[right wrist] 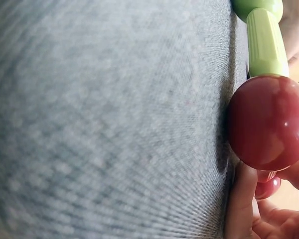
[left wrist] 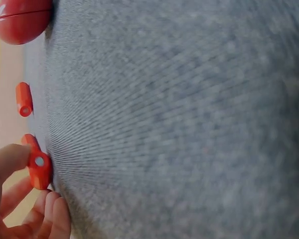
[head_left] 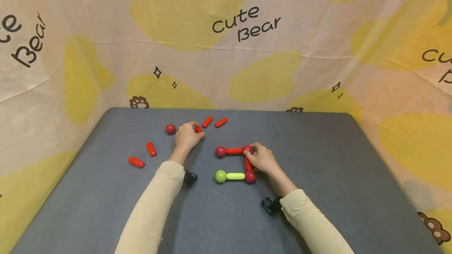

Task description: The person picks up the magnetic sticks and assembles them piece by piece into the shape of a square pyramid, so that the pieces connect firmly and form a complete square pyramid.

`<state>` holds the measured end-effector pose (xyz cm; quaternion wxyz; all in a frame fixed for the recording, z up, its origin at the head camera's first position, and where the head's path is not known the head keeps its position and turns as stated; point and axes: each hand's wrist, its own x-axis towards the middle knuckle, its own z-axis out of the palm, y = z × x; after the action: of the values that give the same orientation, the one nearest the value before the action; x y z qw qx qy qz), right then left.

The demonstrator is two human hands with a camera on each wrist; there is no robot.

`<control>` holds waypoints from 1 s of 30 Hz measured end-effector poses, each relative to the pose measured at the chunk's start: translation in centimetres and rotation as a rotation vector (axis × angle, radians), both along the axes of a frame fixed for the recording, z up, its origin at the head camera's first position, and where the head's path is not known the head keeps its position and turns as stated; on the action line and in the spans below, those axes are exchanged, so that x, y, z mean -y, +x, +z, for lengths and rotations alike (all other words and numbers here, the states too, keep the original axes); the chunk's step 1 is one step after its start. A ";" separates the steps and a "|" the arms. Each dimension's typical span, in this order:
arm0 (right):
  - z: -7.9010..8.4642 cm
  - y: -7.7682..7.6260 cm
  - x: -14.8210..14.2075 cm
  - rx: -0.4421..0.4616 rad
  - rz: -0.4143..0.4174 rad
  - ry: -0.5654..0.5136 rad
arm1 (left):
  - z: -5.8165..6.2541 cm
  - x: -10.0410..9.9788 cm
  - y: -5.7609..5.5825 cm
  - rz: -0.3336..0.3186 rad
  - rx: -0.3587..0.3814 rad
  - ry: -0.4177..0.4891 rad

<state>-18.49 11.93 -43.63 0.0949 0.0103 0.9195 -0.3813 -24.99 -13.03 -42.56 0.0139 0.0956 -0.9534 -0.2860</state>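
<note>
Plainly, the head view has the left hand [head_left: 187, 134] pinching a red rod [head_left: 198, 130], beyond and left of the green ball [head_left: 221, 176]. Right of that ball, the right hand [head_left: 264, 158] grips the upright side of the joined chain [head_left: 234, 151], which ends in it. Two loose rods [head_left: 221, 122] lie beyond the green ball; a loose red ball [head_left: 170, 129] sits farther left.

In the left wrist view, thumb and fingers straddle the pinched rod.

In the right wrist view, a large red ball [right wrist: 269, 123], joined to the green ball by a light green rod [right wrist: 267, 42], hides much of the grip, so exact finger contact is hard to tell.
</note>
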 end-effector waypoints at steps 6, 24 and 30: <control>0.1 0.1 0.0 -0.013 0.006 0.008 | 0.4 0.1 0.2 -0.034 0.022 -0.029; 0.0 0.2 0.0 -0.021 0.008 0.017 | 0.7 0.6 0.8 -0.072 0.031 -0.037; -0.1 0.1 0.0 -0.018 0.006 0.016 | 1.2 1.3 1.6 -0.164 0.025 -0.010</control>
<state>-18.41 11.96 -43.70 0.0878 0.0047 0.9233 -0.3738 -23.35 -14.29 -41.36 -0.0210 0.0208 -0.9594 -0.2804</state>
